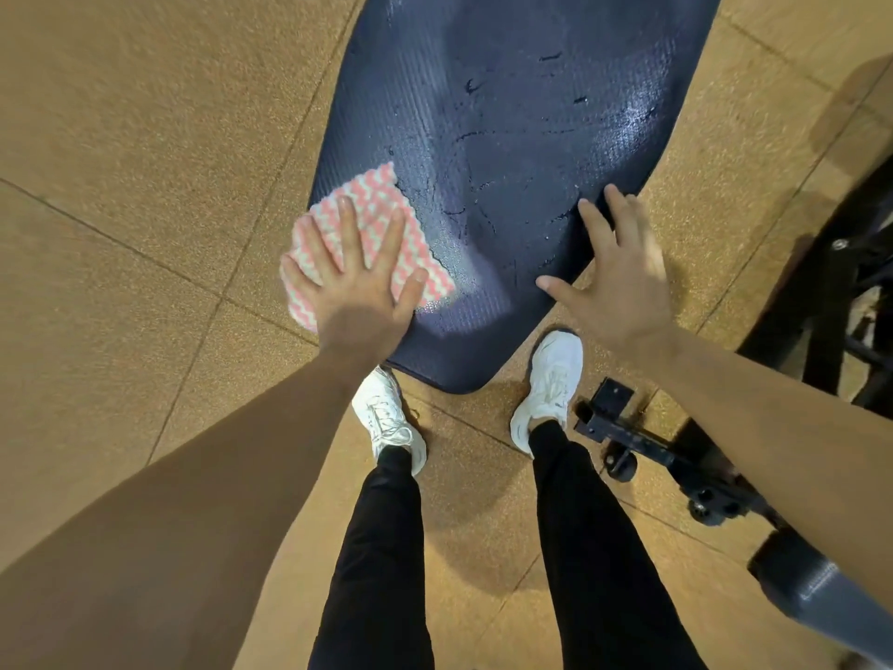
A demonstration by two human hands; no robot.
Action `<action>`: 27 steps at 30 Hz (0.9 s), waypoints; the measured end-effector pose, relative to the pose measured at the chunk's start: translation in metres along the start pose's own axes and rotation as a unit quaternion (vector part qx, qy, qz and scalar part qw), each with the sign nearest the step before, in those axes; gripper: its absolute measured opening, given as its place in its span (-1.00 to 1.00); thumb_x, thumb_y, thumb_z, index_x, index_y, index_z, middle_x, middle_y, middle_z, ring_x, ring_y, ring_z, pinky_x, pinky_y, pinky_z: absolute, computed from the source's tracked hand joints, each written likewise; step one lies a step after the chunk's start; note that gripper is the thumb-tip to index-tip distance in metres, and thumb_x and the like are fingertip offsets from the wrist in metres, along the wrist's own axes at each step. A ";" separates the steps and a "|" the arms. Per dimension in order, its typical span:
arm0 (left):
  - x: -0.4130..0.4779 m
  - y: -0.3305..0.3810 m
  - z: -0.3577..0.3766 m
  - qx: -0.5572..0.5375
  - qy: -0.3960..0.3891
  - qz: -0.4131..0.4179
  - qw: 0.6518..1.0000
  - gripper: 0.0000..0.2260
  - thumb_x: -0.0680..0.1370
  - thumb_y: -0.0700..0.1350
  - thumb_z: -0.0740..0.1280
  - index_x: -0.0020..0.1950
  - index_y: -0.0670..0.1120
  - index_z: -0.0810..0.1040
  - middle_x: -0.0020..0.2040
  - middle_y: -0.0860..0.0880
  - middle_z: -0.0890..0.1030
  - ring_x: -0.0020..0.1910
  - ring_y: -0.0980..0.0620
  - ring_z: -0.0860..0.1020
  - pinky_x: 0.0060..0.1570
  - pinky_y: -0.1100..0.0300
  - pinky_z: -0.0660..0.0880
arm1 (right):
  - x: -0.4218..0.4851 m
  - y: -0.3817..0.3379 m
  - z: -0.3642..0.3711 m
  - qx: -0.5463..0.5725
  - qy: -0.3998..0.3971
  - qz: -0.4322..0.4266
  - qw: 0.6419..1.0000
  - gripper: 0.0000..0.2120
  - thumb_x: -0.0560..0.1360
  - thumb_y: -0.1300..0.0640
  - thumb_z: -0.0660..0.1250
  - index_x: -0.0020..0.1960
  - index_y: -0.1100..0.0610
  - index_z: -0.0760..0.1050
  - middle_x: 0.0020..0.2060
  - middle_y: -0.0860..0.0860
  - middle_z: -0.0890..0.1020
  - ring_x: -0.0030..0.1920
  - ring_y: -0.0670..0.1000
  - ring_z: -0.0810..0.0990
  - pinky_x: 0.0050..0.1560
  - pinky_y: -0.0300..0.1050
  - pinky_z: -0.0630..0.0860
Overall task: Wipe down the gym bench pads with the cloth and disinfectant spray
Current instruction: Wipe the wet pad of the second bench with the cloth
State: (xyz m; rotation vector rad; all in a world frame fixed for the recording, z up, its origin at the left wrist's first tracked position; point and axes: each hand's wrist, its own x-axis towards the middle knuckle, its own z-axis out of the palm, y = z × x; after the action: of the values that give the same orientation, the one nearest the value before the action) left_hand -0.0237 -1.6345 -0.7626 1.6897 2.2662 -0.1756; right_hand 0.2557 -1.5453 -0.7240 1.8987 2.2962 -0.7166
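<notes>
Pink-white cloth (368, 220) flat on bench pad (522, 79)
Left hand (360, 292) fingers spread, straight, pressing atop the cloth; right hand (616, 287) fingers spread, tips touching pad edge; wet streaks (483, 137) lie beyond both sets of fingertips

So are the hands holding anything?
Nothing is gripped. The left hand presses flat on the pink-and-white cloth; the right hand rests open on the edge of the bench pad.

The pad (507, 113) is dark ribbed vinyl, glossy where wet. The cloth (367, 205) is nubbly woven fabric. The floor (145, 137) is matt, speckled rubber tile.
</notes>
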 end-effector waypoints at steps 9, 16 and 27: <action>0.009 0.048 0.004 -0.025 -0.016 0.042 0.999 -0.38 0.64 0.35 -0.03 0.67 0.22 -0.05 0.70 -0.15 -0.08 0.63 -0.39 -0.11 0.46 -0.54 -0.12 | 0.012 0.011 -0.009 -0.030 -0.017 -0.044 0.998 -0.18 0.48 -0.30 0.38 0.59 0.07 0.24 0.60 0.14 0.17 0.63 0.20 0.03 0.57 0.26 0.15; -0.027 0.111 0.009 -0.034 -0.058 0.191 0.979 -0.38 0.65 0.37 -0.04 0.66 0.26 -0.14 0.67 -0.01 -0.27 0.64 -0.35 -0.13 0.45 -0.52 -0.09 | 0.062 0.027 -0.044 -0.010 -0.024 -0.062 0.998 -0.34 0.57 -0.05 0.42 0.58 0.05 0.27 0.63 0.07 0.13 0.63 0.17 0.02 0.60 0.13 0.11; 0.025 0.100 -0.005 -0.036 -0.039 -0.042 0.998 -0.41 0.65 0.36 -0.06 0.66 0.26 -0.09 0.70 -0.10 -0.13 0.62 -0.40 -0.17 0.44 -0.52 -0.22 | 0.155 0.030 -0.076 -0.099 -0.097 -0.140 0.980 -0.02 0.41 -0.31 0.45 0.65 -0.01 0.06 0.66 0.08 -0.02 0.64 0.23 -0.09 0.60 0.26 -0.06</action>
State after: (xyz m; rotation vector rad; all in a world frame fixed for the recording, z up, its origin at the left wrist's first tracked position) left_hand 0.0641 -1.5808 -0.7570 1.5269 2.2585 -0.1737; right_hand 0.2662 -1.3701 -0.7191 1.3755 2.4289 -0.6362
